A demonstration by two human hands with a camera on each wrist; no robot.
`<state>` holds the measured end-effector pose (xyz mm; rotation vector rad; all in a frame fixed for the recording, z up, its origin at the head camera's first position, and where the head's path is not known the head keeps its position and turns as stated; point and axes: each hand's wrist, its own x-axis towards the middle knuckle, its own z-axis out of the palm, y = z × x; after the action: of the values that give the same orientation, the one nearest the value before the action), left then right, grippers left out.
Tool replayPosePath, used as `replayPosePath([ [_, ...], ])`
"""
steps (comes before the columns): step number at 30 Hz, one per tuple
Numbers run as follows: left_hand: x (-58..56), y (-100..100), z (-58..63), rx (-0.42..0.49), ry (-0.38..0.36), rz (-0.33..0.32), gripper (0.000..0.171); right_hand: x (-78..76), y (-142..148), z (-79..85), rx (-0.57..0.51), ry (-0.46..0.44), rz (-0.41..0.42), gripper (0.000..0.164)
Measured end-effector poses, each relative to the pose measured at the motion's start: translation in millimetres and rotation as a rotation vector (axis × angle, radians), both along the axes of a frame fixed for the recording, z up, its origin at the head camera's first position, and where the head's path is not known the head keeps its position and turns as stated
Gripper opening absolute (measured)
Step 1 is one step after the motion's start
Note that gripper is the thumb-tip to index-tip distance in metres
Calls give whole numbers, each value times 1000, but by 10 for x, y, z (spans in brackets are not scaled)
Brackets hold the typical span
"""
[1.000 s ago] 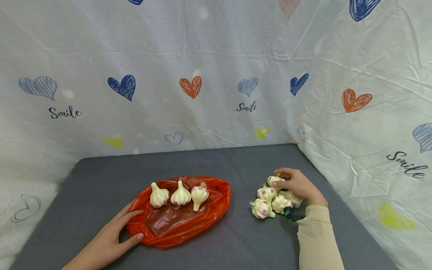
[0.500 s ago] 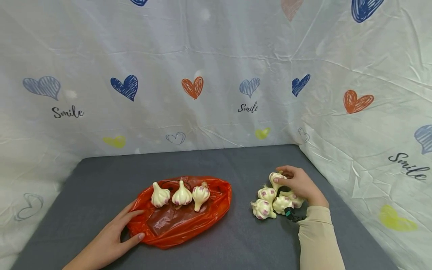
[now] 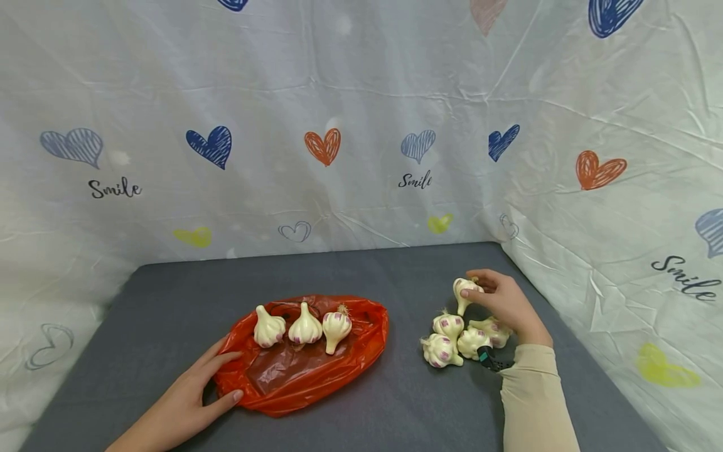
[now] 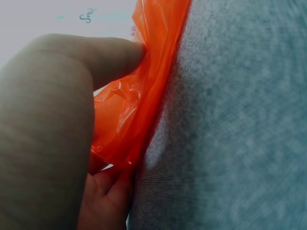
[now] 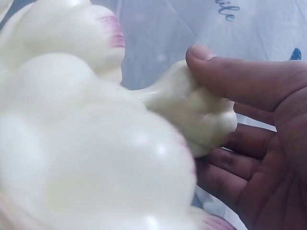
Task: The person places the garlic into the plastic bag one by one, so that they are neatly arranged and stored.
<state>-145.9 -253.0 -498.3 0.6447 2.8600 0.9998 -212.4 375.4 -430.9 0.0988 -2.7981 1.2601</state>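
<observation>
In the head view my right hand (image 3: 511, 304) holds a white garlic bulb (image 3: 461, 295) between thumb and fingers, its stem pointing down. The right wrist view shows the thumb on top of that garlic bulb (image 5: 199, 117) and fingers beneath. Just in front lies a cluster of several purple-marked garlic bulbs (image 3: 440, 350). My left hand (image 3: 183, 398) rests at the left edge of a red plastic bag (image 3: 316, 389), thumb and fingers spread along it. Three garlic bulbs lie in a row on the bag, the middle garlic bulb (image 3: 305, 328) stem up.
A dark grey cloth-covered table (image 3: 407, 402) carries everything. Behind it and to its right hangs a white curtain (image 3: 361, 201) printed with hearts and "Smile". Bare tabletop separates the bag from the right-hand cluster.
My right hand has raised the garlic bulb up and away from the cluster, and its stem now shows below. The left hand and the bag have stayed put.
</observation>
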Motion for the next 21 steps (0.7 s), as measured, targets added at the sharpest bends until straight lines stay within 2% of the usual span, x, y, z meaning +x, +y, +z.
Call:
replayPosePath([
  [9,2,-2,-4,1,2,2,67,-2,-54,72,-6,21,10,67],
  [21,1,-3,12,-12,-42,16,71,-40,-158,95,-12,42,48,65],
])
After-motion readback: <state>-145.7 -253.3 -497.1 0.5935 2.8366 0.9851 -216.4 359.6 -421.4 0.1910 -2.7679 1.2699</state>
